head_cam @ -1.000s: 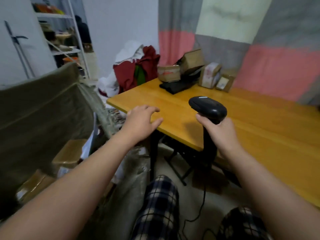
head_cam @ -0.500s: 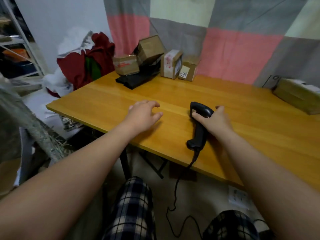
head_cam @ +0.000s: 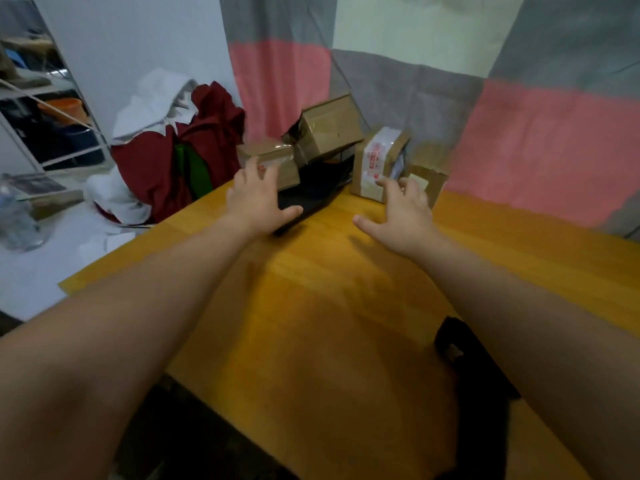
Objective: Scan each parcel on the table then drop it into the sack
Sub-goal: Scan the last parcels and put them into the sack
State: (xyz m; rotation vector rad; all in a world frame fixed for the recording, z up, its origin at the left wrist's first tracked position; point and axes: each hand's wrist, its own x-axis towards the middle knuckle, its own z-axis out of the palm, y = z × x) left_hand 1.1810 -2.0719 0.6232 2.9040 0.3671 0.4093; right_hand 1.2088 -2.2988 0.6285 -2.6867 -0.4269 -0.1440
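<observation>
Both hands outstretched, fingers spread, near parcels

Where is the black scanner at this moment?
Head view, lower right: the scanner lies on the table near its front edge, partly under the right forearm.

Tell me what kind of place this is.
Likely a makeshift parcel-sorting spot in a home: taped cardboard parcels on a wooden table, a black handheld scanner, and a heap of clothes beside it.

Yellow wooden worktop, cardboard parcels clustered at its far edge, flat black packet lying among them, black scanner lying near the front edge
</observation>
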